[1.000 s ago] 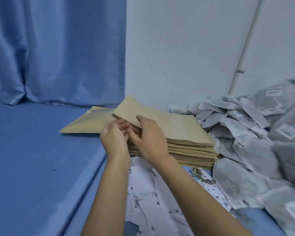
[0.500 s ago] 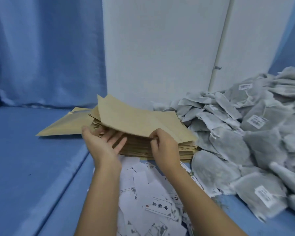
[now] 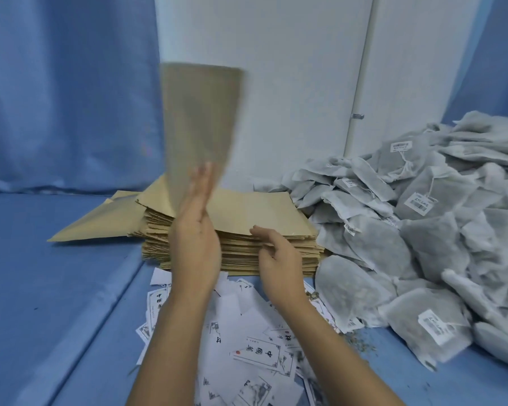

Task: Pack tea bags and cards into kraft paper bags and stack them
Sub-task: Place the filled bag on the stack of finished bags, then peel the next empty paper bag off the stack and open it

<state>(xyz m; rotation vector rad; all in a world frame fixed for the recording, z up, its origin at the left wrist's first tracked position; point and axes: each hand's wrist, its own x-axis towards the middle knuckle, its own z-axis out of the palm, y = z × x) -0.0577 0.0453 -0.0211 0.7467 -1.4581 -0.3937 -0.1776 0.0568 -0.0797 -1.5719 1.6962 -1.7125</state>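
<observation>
Above the stack of kraft bags (image 3: 241,244), I see the left hand (image 3: 195,238) holding a single kraft bag (image 3: 200,118) upright in the air. Its fingers are stretched up along the bag's lower end. The bag is blurred, so I cannot make out the exact grip. The right hand (image 3: 276,253) is just in front of the stack, loosely curled and holding nothing. Its fingertips are at the top sheets' front edge, and I cannot tell whether they touch. The stack lies on the blue cloth (image 3: 56,288) against the white wall (image 3: 276,83), with loose flat bags (image 3: 100,221) sticking out on its left. Printed cards (image 3: 247,347) lie scattered on the cloth in front of the stack, under both forearms. To the right of the stack is a big heap of grey tea bags (image 3: 423,230), touching its right side. A blue curtain (image 3: 71,98) hangs behind on the left
</observation>
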